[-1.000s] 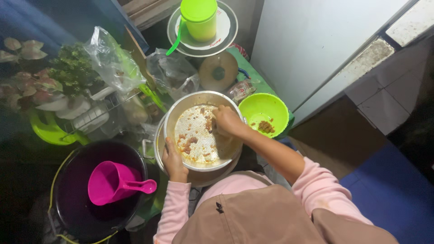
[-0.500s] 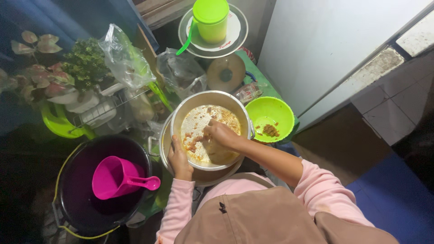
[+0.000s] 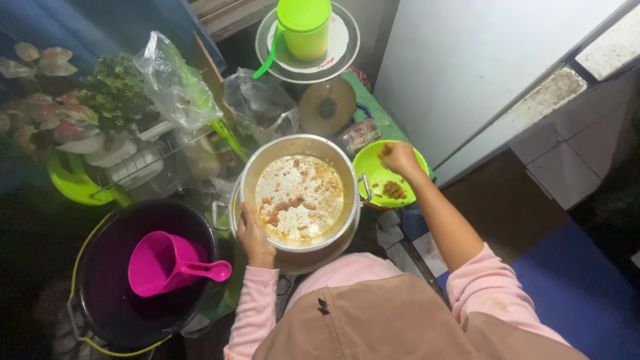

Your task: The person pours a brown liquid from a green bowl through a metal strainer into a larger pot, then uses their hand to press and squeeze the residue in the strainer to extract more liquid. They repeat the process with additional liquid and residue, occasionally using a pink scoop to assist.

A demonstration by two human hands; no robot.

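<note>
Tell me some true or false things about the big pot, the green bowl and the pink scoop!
1. The left hand holds the rim of the big metal pot. True.
2. The right hand is inside the pot. False: it is over the green bowl, beside the pot.
3. The pink scoop sits in the black bucket. True.
4. The green bowl is empty. False: brownish food bits lie in it.
5. The pot holds a perforated tray with orange-brown scraps on it. True.
6. The lime green container stands on the floor. False: it stands on a round plate above the pot.
</note>
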